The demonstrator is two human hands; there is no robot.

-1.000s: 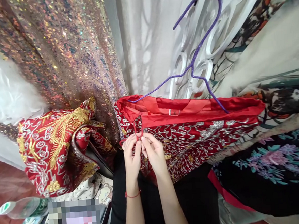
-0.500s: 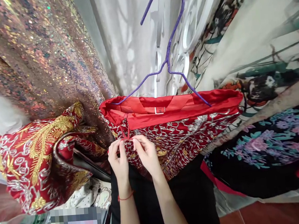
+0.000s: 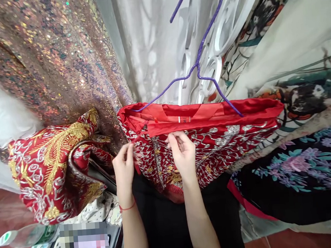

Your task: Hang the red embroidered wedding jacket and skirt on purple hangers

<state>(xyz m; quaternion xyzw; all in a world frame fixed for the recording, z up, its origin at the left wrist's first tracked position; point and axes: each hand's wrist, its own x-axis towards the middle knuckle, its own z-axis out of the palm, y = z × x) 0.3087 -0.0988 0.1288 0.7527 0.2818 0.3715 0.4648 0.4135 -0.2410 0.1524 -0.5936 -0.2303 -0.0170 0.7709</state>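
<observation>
The left hand (image 3: 124, 166) pinched the edge of the red skirt (image 3: 226, 142), the right hand (image 3: 184, 153) its cloth under the waistband; it hung on a purple hanger (image 3: 197, 66) (sequinned cloth (image 3: 50, 60) beside, red floor tiles (image 3: 304, 241) below).

Cannot read the pixelated patch (image 3: 84, 243) — nor follow the purple hanger (image 3: 198, 67) past the top edge.

Only one mark was legible: a small white size tag (image 3: 184, 119), sewn inside the plain red lining along the top edge of the embroidered red garment (image 3: 212, 143), approx. mid-width, w/ a single letter "S". The green label on the plastic bottle (image 3: 26, 235), btm left, was too blurred to read.
</observation>
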